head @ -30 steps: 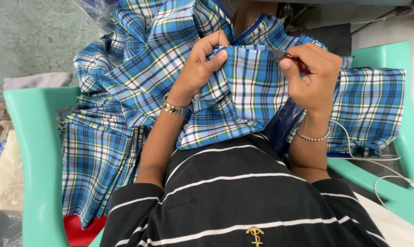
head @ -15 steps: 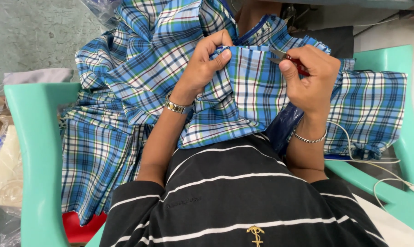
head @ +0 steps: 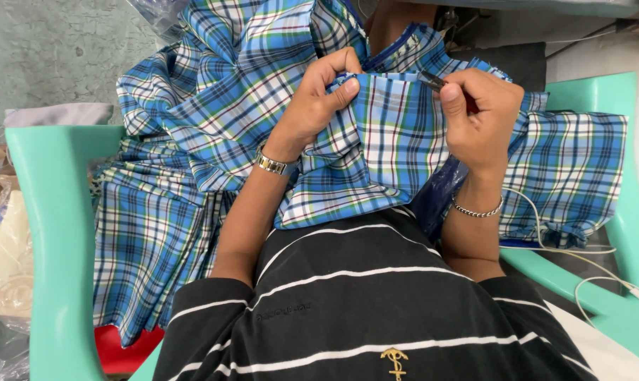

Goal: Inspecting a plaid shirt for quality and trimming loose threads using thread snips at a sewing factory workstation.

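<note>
I am working at the folded edge of a blue plaid cloth [head: 397,134] with both hands.

My left hand [head: 316,106] is pinching the soft woven fabric, thumb pressed on top and fingers curled behind the fold, holding it taut just beside my right hand [head: 478,109]. My right hand is closing around a small slim dark tool [head: 432,80], its tip poking out toward the cloth's upper edge. The checked material is draping in loose pleats below and left of my left hand, spilling over the smooth mint-green plastic chair arm [head: 48,233]. A thin white cable [head: 588,271] is trailing below my right wrist.
</note>
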